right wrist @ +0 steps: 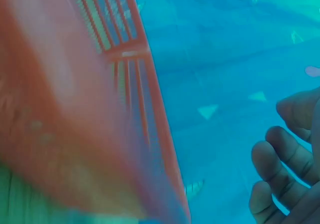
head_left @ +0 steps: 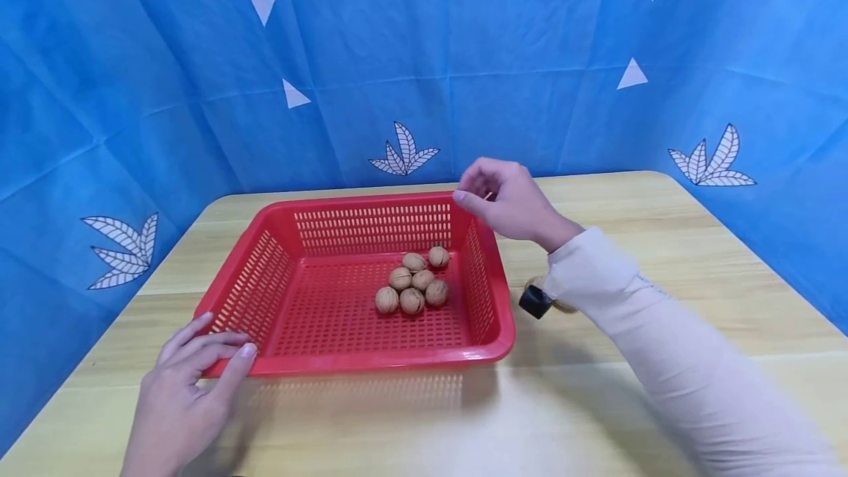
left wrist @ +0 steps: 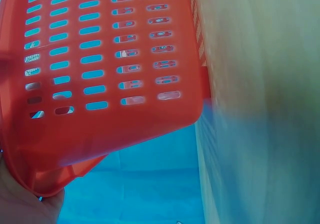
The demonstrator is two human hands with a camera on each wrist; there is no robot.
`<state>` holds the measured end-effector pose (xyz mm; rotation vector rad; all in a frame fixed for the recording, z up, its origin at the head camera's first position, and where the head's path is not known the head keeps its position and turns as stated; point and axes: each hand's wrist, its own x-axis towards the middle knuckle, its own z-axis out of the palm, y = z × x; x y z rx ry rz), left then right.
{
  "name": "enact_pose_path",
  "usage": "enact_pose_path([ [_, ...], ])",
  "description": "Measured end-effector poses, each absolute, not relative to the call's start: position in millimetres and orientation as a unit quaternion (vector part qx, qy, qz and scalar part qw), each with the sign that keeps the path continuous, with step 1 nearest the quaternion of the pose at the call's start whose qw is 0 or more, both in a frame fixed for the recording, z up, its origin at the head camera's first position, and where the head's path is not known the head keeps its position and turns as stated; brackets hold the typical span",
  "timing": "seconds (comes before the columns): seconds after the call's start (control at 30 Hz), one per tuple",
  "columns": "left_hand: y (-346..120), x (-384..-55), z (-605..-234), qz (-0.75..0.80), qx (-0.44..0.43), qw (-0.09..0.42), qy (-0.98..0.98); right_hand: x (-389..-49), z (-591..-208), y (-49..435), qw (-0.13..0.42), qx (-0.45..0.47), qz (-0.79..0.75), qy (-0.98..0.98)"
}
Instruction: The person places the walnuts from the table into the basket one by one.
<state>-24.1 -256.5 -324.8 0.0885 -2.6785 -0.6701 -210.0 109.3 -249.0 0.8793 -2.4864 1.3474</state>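
A red plastic basket [head_left: 377,361] with slotted walls sits on the table, several brown walnuts [head_left: 412,300] grouped toward the right of its floor. At the basket's front left corner, my left hand [head_left: 188,389] grips the rim, thumb over the front edge and fingers along the left side. In the left wrist view, part of that hand [left wrist: 25,204] shows against the rim's corner. My right hand [head_left: 506,201] is by the back right corner with fingers loosely bent. The right wrist view shows those fingers [right wrist: 280,169] holding nothing, apart from the basket wall [right wrist: 155,99].
Light wooden table [head_left: 596,418] extends around the basket. A blue cloth [head_left: 517,35] with white triangles and leaf prints hangs behind and at the sides. Beside the right sleeve [head_left: 662,359] are a small black block [head_left: 535,302] and a mostly hidden brownish round thing [head_left: 565,306].
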Motion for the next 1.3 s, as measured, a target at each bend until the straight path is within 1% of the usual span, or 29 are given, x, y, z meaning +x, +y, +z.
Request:
enact_pose_path([
  [0.27,-257,-24,-325,-0.240,0.035,0.185,-0.952,-217,-264,149,0.077,0.268,0.402,-0.872],
  [0.37,-256,-25,-326,-0.245,0.029,0.191,-0.950,-219,-274,161,0.055,0.266,0.371,-0.888],
  [0.47,-256,-25,-327,-0.251,0.023,0.198,-0.947,-221,-283,172,0.009,0.277,0.329,-0.903],
  [0.6,-256,-25,-327,-0.255,0.017,0.203,-0.945,-221,-293,184,-0.085,0.287,0.282,-0.912],
  [0.7,-257,-25,-327,-0.257,0.013,0.206,-0.944,-220,-298,191,-0.147,0.276,0.257,-0.914],
  [0.8,-256,-25,-327,-0.256,0.015,0.204,-0.945,-220,-301,195,-0.194,0.262,0.242,-0.914],
  [0.9,-257,-24,-326,-0.254,0.016,0.203,-0.945,-220,-303,197,-0.227,0.254,0.231,-0.912],
  [1.13,-257,-23,-325,-0.255,0.020,0.197,-0.947,-219,-309,198,-0.256,0.262,0.222,-0.903],
  [1.3,-255,-23,-325,-0.265,0.008,0.217,-0.940,-218,-311,197,-0.255,0.262,0.216,-0.906],
])
